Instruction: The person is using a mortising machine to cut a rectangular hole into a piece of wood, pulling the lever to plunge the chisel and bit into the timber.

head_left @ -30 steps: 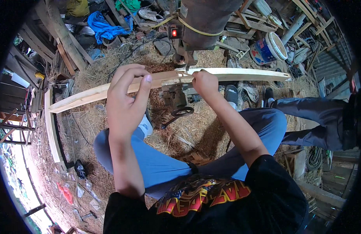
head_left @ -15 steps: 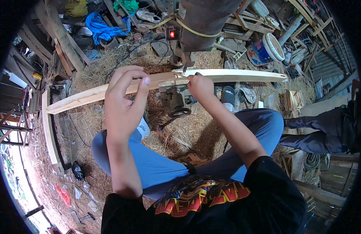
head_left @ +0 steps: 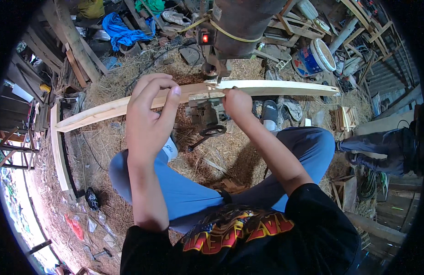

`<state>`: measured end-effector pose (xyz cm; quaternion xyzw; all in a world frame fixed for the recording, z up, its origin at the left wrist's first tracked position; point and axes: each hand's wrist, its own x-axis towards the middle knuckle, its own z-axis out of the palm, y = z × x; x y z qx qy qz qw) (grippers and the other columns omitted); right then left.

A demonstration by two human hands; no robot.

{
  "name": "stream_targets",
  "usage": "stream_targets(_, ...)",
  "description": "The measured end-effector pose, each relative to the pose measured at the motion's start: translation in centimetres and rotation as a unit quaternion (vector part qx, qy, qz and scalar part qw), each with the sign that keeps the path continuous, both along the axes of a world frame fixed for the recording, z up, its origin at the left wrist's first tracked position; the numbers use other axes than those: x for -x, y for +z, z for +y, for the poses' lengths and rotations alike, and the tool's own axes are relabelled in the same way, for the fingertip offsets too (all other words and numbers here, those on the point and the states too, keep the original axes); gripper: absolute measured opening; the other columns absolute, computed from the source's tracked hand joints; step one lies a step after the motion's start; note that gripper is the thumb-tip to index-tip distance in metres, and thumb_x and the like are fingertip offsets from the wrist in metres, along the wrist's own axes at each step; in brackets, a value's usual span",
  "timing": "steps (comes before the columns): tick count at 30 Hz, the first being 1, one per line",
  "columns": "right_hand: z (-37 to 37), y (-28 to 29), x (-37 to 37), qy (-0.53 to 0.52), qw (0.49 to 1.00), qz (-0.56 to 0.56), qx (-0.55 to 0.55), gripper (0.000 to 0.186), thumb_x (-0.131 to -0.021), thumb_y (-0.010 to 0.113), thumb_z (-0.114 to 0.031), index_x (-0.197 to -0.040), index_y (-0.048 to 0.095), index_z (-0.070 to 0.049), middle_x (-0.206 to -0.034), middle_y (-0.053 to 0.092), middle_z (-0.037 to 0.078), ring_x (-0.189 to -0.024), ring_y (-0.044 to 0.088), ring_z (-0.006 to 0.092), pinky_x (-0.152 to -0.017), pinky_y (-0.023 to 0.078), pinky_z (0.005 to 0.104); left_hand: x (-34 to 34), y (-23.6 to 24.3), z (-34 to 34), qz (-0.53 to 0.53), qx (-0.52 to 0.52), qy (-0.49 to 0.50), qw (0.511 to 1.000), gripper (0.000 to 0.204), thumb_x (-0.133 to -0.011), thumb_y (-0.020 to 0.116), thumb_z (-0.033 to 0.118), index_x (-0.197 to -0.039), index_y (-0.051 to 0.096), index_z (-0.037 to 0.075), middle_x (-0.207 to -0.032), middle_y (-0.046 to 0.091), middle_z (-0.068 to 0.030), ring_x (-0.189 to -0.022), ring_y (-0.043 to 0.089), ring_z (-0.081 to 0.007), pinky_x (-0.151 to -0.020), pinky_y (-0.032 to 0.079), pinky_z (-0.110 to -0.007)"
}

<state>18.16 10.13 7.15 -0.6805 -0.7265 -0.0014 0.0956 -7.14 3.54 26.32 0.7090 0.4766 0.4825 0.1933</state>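
Note:
A long pale wooden beam (head_left: 285, 87) lies crosswise, passing beneath the bit of a dark machine with a round motor housing (head_left: 244, 27). My left hand (head_left: 150, 114) is over the beam's left part, its fingers slightly curved and the thumb apart; it appears to hold nothing, and I cannot tell whether it touches the wood. Close to the bit, my right hand (head_left: 238, 105) is closed at the beam's near edge. What is inside those fingers is hidden. Below the beam sits a metal vise (head_left: 205, 114) with a handwheel (head_left: 213, 131).
A red-lit switch (head_left: 205, 38) is on the machine. Another pale board (head_left: 60, 151) lies under the beam's left end. A white-and-blue bucket (head_left: 315, 57) stands at the back right. Another person's legs (head_left: 377, 146) show at right. Shavings and straw cover the floor.
The view has shifted slightly. Both my hands keep nearly the same pose at the beam. The other person's legs at right have changed position.

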Motion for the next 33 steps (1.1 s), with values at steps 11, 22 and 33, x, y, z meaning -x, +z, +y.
stream_targets(11, 0.1, -0.1, -0.7, -0.016, 1.000, 0.015, -0.019, 0.014, -0.087, 0.065, -0.019, -0.087, 0.075, -0.010, -0.086, 0.071, 0.015, -0.076, 0.073, 0.0338, -0.069, 0.060, 0.0469, 0.1, 0.0, -0.1, 0.004, 0.013, -0.006, 1.000, 0.013, -0.096, 0.068, 0.012, -0.097, 0.067, -0.001, -0.111, 0.069, -0.0120, -0.108, 0.066, -0.0251, -0.098, 0.047, -0.035)
stream_targets(22, -0.5, -1.2, -1.5, -0.068, 0.997, 0.034, 0.027, 0.016, -0.088, 0.068, -0.022, -0.097, 0.075, -0.010, -0.092, 0.072, 0.019, -0.077, 0.072, 0.0374, -0.069, 0.059, 0.0490, -0.1, -0.1, 0.2, 0.004, 0.013, -0.011, 1.000, 0.013, -0.096, 0.068, 0.011, -0.097, 0.067, -0.002, -0.111, 0.069, -0.0123, -0.108, 0.065, -0.0252, -0.099, 0.047, -0.035)
stream_targets(33, -3.8, -2.6, 1.6, -0.010, 0.993, 0.106, -0.042, 0.034, -0.089, 0.062, -0.011, -0.123, 0.064, -0.013, -0.103, 0.069, 0.020, -0.079, 0.070, 0.0404, -0.068, 0.057, 0.0531, -0.5, -0.2, 0.2, 0.014, 0.007, -0.017, 1.000, 0.013, -0.094, 0.069, 0.010, -0.097, 0.066, -0.002, -0.109, 0.068, -0.0146, -0.104, 0.066, -0.0285, -0.094, 0.049, -0.035)
